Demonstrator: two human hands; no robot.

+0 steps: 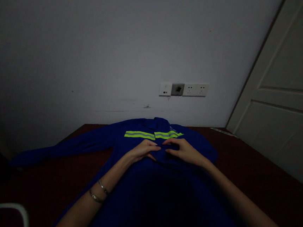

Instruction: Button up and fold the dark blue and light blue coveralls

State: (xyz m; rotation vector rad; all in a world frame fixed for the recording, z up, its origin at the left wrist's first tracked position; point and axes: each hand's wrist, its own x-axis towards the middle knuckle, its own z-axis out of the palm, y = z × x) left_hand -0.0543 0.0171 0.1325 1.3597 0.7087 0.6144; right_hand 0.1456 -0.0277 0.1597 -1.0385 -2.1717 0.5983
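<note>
A blue work jacket [137, 124] with yellow-green and grey reflective strips lies spread out, its collar toward the wall. At the middle of its front, just below the strips, my left hand [145, 149] pinches the cloth between thumb and fingers. Close beside it, my right hand [184, 151] is curled on the same front edge, thumb and forefinger curved around a raised fold. Whether a button or other fastener sits between the fingertips is too dark to see. One long sleeve reaches out to the left. Dark shadow covers the jacket's lower part.
The jacket rests on a dark red surface [243, 160] that meets a pale wall [106, 53]. Sockets and switches [196, 90] are set in the wall. A panelled door [285, 100] stands at the right. A white curved bar [5, 205] shows at lower left.
</note>
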